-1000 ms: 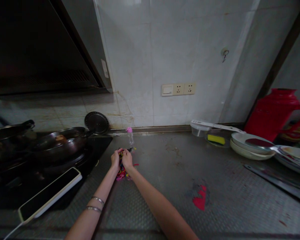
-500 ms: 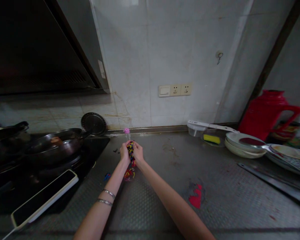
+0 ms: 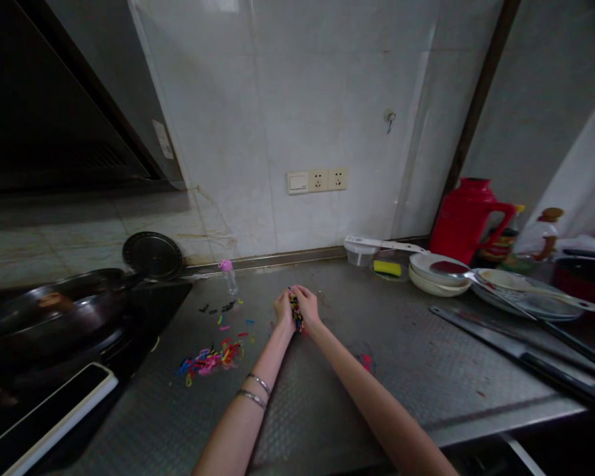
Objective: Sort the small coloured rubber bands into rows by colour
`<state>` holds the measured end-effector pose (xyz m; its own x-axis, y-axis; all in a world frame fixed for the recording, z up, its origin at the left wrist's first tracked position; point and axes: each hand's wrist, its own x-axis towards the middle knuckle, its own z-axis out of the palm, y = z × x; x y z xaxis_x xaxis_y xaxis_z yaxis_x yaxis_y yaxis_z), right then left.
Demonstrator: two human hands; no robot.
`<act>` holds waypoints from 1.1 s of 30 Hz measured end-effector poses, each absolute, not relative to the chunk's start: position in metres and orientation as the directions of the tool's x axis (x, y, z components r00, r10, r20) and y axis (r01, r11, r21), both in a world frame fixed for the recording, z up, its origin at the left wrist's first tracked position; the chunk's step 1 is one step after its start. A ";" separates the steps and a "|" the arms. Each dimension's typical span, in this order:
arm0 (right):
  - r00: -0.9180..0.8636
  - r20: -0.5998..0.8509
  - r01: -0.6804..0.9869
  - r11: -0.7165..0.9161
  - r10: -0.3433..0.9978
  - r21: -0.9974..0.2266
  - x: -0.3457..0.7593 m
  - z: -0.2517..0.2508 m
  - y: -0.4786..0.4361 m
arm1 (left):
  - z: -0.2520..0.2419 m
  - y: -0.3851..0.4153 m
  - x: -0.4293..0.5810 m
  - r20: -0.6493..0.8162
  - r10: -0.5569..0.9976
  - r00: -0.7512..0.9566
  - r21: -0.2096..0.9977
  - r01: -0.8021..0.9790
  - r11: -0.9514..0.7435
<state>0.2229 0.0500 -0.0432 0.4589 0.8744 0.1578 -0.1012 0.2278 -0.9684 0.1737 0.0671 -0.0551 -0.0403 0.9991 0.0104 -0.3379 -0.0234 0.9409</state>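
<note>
My left hand [image 3: 283, 312] and my right hand [image 3: 308, 308] are cupped together just above the counter, their fingers closed around a clump of small hair ties [image 3: 296, 312]. Black, yellow, red and blue bits show in the gap between the palms. To the left, a loose pile of coloured hair ties [image 3: 211, 360] lies on the metal counter, mostly pink, red and blue. A few black ones [image 3: 228, 307] are scattered behind it. Close to the wall stands a small clear bottle with a pink cap [image 3: 231, 281].
On the left are a pan [image 3: 86, 311] on the stove and a phone [image 3: 54, 413]. A yellow sponge [image 3: 387, 268], stacked bowls [image 3: 437, 283], a red thermos [image 3: 459, 221] and a black-handled knife [image 3: 550, 373] occupy the right. A red patch [image 3: 365, 361] shows beside my right forearm.
Both hands have moved right together, away from the bottle and the pile, still closed around the hair ties. The pile is now uncovered. The view has turned to the right.
</note>
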 end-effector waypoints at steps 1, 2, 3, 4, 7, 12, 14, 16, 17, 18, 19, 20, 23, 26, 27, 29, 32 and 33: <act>0.461 0.193 -0.020 0.228 0.866 -0.973 0.227 -0.046 0.047 | -0.059 0.065 0.177 -0.008 0.995 -0.100 0.930 -0.367 -0.030; 0.462 0.221 0.055 0.220 0.859 -0.974 0.231 -0.048 0.045 | -0.062 0.062 0.180 -0.021 0.989 -0.144 0.922 -0.385 -0.037; 0.457 0.241 0.119 0.209 0.856 -0.971 0.236 -0.050 0.044 | -0.063 0.060 0.181 -0.025 0.985 -0.170 0.918 -0.394 -0.045; 0.450 0.257 0.171 0.200 0.855 -0.965 0.240 -0.052 0.043 | -0.064 0.058 0.182 -0.013 0.986 -0.163 0.922 -0.384 -0.051; 0.419 0.304 0.289 0.192 0.855 -0.938 0.257 -0.054 0.043 | -0.061 0.056 0.177 0.042 0.989 -0.145 0.952 -0.296 -0.083; 0.366 0.336 0.434 0.161 0.868 -0.887 0.293 -0.049 0.041 | -0.049 0.059 0.155 0.097 0.994 -0.053 0.985 -0.141 -0.104; 0.326 0.352 0.482 0.166 0.878 -0.860 0.307 -0.047 0.039 | -0.042 0.060 0.144 0.121 0.993 -0.003 0.987 -0.103 -0.121; 0.283 0.350 0.510 0.169 0.893 -0.844 0.319 -0.045 0.036 | -0.035 0.061 0.133 0.146 0.986 0.076 0.987 -0.073 -0.140; 0.261 0.339 0.517 0.165 0.904 -0.840 0.324 -0.044 0.034 | -0.031 0.061 0.127 0.149 0.981 0.126 0.988 -0.051 -0.144; 0.243 0.328 0.529 0.158 0.913 -0.833 0.328 -0.042 0.032 | -0.027 0.060 0.122 0.147 0.974 0.175 0.989 -0.022 -0.145; 0.228 0.320 0.549 0.150 0.920 -0.822 0.332 -0.039 0.030 | -0.023 0.060 0.117 0.142 0.966 0.216 0.989 0.013 -0.149; 0.216 0.318 0.581 0.140 0.923 -0.801 0.334 -0.036 0.028 | -0.019 0.060 0.113 0.139 0.960 0.244 0.987 0.049 -0.155; 0.177 0.355 0.720 0.125 0.918 -0.682 0.336 -0.023 0.020 | -0.006 0.060 0.095 0.147 0.955 0.257 0.976 0.118 -0.182; 0.039 0.409 0.810 0.211 0.912 -0.548 0.326 -0.012 0.009 | 0.006 0.062 0.069 0.166 0.953 0.253 0.960 0.179 -0.215; -0.022 0.420 0.819 0.257 0.907 -0.513 0.320 -0.010 0.005 | 0.009 0.063 0.058 0.181 0.950 0.253 0.948 0.214 -0.237; -0.145 0.417 0.825 0.342 0.897 -0.449 0.306 -0.008 -0.004 | 0.016 0.067 0.034 0.213 0.944 0.250 0.913 0.294 -0.284; -0.297 0.363 0.823 0.429 0.883 -0.371 0.284 -0.012 -0.015 | 0.022 0.071 -0.002 0.189 0.959 0.212 0.875 0.408 -0.262; -0.332 0.339 0.820 0.447 0.880 -0.358 0.279 -0.014 -0.017 | 0.024 0.072 -0.013 0.163 0.968 0.189 0.866 0.443 -0.232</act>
